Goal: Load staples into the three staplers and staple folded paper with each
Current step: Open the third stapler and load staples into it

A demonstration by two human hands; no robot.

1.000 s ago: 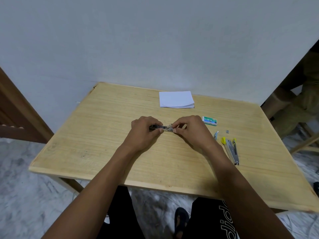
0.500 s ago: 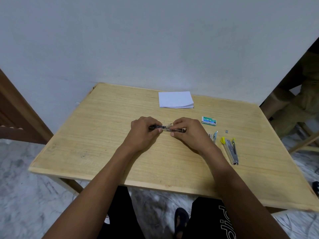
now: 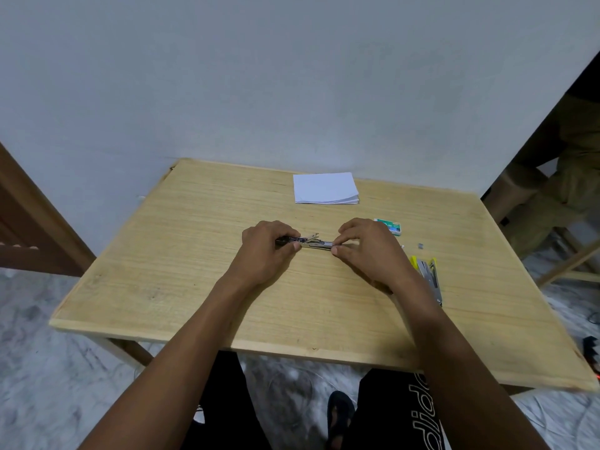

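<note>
- wooden table (image 3: 201, 287): work kept mid-top, spares off toward right edge
- folded paper stack (image 3: 325, 188) parked near far edge, prob for stapling later
- left hand (image 3: 264, 251) clamps dark stapler (image 3: 313, 243) rear at table centre; right hand (image 3: 367, 251) pinches its silver front, likely seating staples
- yellow stapler (image 3: 428, 277) near right edge, staple box (image 3: 391, 226) just behind right hand

The pale, matt wooden tabletop (image 3: 194, 271) showed a fine straight grain, with a raw, lighter edge. The slim stapler (image 3: 313, 243) held between both hands looked like bright, glossy metal with a dark part at its left end. The yellow-tipped stapler (image 3: 430, 277) had dull grey metal and shiny yellow plastic. The white folded paper stack (image 3: 324, 188) was smooth and matt. The small green staple box (image 3: 391, 226) looked like printed card. The floor (image 3: 48, 384) was polished grey marble.
</note>
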